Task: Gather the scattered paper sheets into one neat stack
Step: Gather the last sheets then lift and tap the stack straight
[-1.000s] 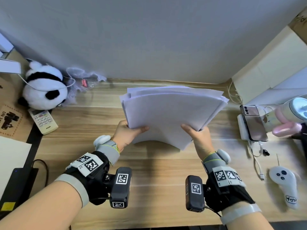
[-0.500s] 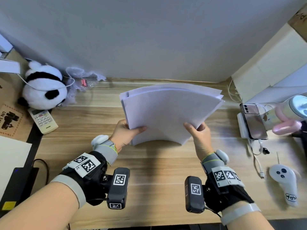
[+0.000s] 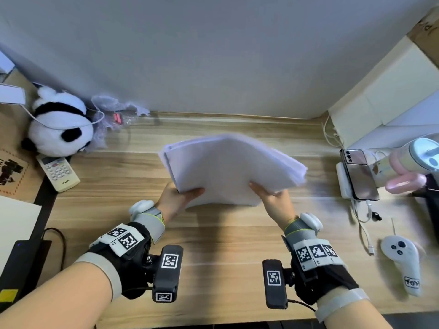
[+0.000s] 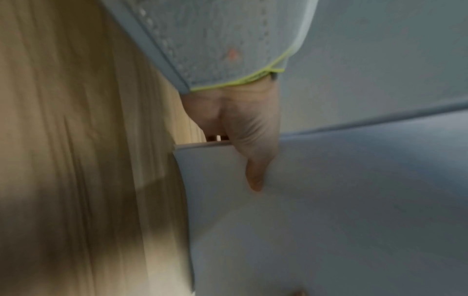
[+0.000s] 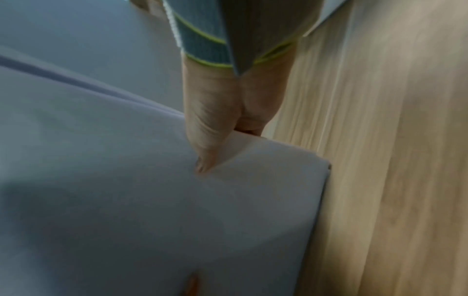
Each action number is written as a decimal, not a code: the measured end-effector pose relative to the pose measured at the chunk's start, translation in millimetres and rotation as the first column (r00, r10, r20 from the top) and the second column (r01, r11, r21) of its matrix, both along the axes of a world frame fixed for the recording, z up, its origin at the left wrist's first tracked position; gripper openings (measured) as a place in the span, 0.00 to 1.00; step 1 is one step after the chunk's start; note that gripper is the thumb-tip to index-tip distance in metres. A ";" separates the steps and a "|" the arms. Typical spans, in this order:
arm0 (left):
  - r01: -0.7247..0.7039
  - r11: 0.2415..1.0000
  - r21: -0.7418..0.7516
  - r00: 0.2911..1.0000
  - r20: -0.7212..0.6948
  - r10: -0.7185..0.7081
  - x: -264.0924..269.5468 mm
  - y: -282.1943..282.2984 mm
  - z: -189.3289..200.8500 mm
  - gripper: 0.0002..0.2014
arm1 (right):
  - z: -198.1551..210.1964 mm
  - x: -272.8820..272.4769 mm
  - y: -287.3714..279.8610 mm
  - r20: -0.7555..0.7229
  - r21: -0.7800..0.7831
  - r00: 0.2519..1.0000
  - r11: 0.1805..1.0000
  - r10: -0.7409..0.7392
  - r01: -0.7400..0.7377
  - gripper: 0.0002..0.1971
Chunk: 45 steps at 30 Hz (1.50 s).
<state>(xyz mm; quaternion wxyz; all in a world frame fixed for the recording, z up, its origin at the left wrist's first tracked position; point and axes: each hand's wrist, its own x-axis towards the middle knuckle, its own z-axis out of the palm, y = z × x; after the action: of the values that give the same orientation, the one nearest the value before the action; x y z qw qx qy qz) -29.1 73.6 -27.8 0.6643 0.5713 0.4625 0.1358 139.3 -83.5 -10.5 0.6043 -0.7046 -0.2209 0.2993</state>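
Wooden desk (image 3: 213,233): left hand (image 3: 177,198) and right hand (image 3: 273,200) each pinch the sheets (image 3: 228,167), thumbs on top. Tap the edges squarely, keeping both grips even.

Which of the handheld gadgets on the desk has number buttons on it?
The white remote control at the left, in front of the plush panda. It has a keypad; the white controller at the right has a few round buttons, and the phone shows none.

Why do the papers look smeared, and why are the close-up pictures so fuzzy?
Head view: the paper stack blurs at its right edge, probably from motion; the wall bows from the wide lens. Left wrist view: soft throughout, desk streaked. Right wrist view: equally soft, with a dark shadow across the paper.
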 end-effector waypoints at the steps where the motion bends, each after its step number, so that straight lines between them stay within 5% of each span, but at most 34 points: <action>1: 0.022 1.000 0.002 1.000 -0.018 -0.022 -0.3 1.7 -2.0 0.10 | -0.3 0.6 -0.3 0.015 -0.010 1.000 1.000 -0.014 0.014 0.10; 5: -0.052 0.991 -0.121 0.998 0.025 0.056 -4.4 9.4 -9.3 0.04 | -2.4 8.6 1.1 -0.165 0.035 0.954 0.965 -0.250 0.259 0.08; 8: -0.083 0.951 -0.298 0.990 0.086 0.114 -6.4 5.8 -4.8 0.06 | -8.5 5.3 3.0 -0.429 0.033 0.810 0.889 -0.400 0.457 0.03; 10: -0.018 0.914 -0.406 0.987 0.141 0.082 -3.5 -3.1 -3.0 0.12 | -16.6 -4.9 5.6 -0.570 0.002 0.733 0.891 -0.372 0.454 0.07; 13: 0.057 0.895 -0.443 0.984 0.178 0.025 6.2 -18.1 1.0 0.24 | -25.5 -25.8 8.5 -0.674 0.073 0.714 0.945 -0.189 0.319 0.20; 20: -0.082 0.962 -0.262 0.990 0.093 0.110 -9.4 14.4 -2.2 0.21 | -22.1 31.0 -28.9 -0.536 0.086 0.789 0.911 -0.300 0.404 0.14; 24: -0.092 0.986 -0.138 0.992 0.071 0.103 -19.1 34.6 -1.0 0.11 | 2.6 65.9 -44.6 -0.182 -0.021 0.968 0.985 -0.170 0.169 0.16; 27: -0.061 0.997 -0.042 0.997 0.053 0.063 -13.6 34.8 5.0 0.16 | 9.9 61.7 -34.5 -0.057 -0.142 0.998 0.989 0.038 -0.046 0.15; 38: -0.082 0.997 0.009 0.996 0.046 0.082 -11.5 39.7 -9.8 0.16 | -14.9 40.0 -19.3 -0.095 -0.075 0.992 0.994 -0.088 0.081 0.13; 45: -0.091 0.996 0.012 0.994 0.053 0.091 -16.1 25.7 -29.9 0.13 | -40.7 24.8 -23.6 -0.146 -0.060 0.938 0.949 -0.314 0.308 0.09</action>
<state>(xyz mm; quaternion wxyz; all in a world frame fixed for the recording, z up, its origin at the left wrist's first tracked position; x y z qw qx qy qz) -45.1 99.3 -57.7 0.6652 0.5506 0.4696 0.1840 164.1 -107.1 -51.2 0.6464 -0.7162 -0.0542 0.2574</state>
